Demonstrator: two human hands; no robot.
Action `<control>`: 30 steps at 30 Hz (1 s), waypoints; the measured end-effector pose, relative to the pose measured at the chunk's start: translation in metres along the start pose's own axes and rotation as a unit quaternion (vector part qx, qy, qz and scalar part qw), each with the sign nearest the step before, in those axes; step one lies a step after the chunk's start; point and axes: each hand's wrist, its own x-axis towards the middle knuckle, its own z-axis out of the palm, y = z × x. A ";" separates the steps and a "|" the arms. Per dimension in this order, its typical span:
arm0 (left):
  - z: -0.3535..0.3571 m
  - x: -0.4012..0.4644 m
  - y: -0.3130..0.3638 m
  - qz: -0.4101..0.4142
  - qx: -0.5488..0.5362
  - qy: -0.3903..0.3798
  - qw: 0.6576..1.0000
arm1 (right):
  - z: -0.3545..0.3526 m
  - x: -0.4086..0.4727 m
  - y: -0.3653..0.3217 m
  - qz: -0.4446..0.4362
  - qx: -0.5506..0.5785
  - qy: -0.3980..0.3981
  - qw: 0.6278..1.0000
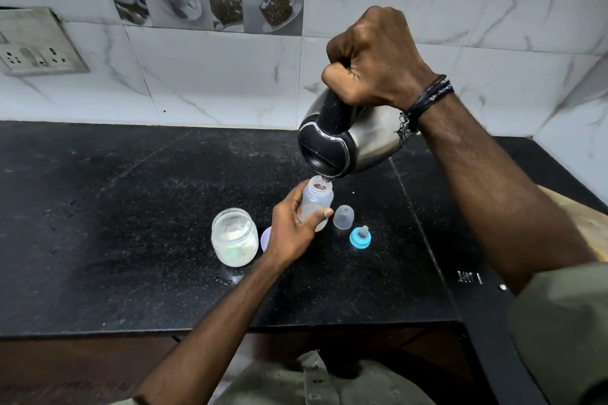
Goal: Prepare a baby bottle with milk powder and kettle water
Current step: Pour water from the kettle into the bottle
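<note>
Pouring kettle (358, 135) water into the baby bottle (316, 204)
Right hand (375, 56) fists the handle; left hand (292, 227) wraps the light, likely slippery bottle mid-body, steadying it on the counter (131, 207).

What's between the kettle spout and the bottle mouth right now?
Nothing visible. The kettle, tipped by the right hand, has its spout directly over the open baby bottle, held by the left hand. The nipple ring and clear cap lie aside on the counter.
</note>
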 end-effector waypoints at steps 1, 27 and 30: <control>0.000 0.000 0.000 0.001 0.000 0.001 1.000 | 0.000 0.000 0.000 0.001 0.001 0.000 1.000; 0.001 0.002 -0.001 0.010 0.000 0.007 1.000 | 0.000 0.002 0.003 -0.013 -0.001 0.001 1.000; 0.002 0.002 0.000 0.013 0.004 0.007 1.000 | 0.000 0.001 0.002 -0.020 0.001 0.004 1.000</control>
